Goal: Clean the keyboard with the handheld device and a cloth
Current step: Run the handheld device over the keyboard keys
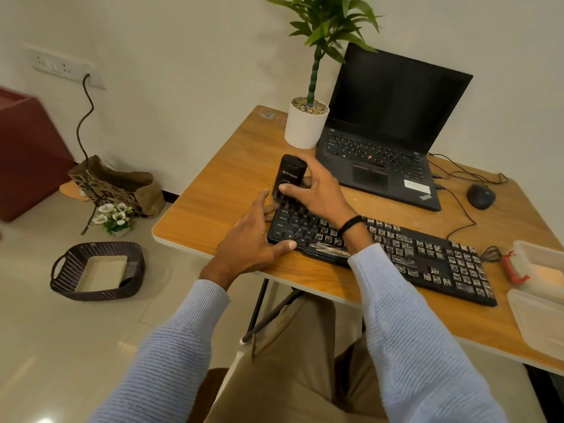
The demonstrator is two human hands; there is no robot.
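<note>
Head view: a wooden table (219,178) holds a long black keyboard (427,254). The keyboard lies along the near edge of the table, and its left end points toward the near left corner. Many keys on the middle and right part have small light bits on them.

The right hand (317,190) is wrapped around a black handheld device (288,175). The thumb is on the front of it and the fingers curl around the back. The device stands up on the far left corner of the keyboard, with its bottom end on the keys.

The left hand (253,242) is spread out flat on the left end of the keyboard. Its thumb presses the front edge and its fingers lie by the far left corner, next to the device. It looks like it is there to hold the keyboard steady.

A dark laptop (381,166) sits open at the far edge, with a potted plant (305,126) at the far left corner and a mouse (481,196) near the right side. I cannot see a cloth for sure.

I think most of the cleaning is not done yet. If the left hand lets go, the keyboard could slide toward the near edge. If the device leans too much, it could slip off the corner. Loose bits might also fly onto the laptop.
</note>
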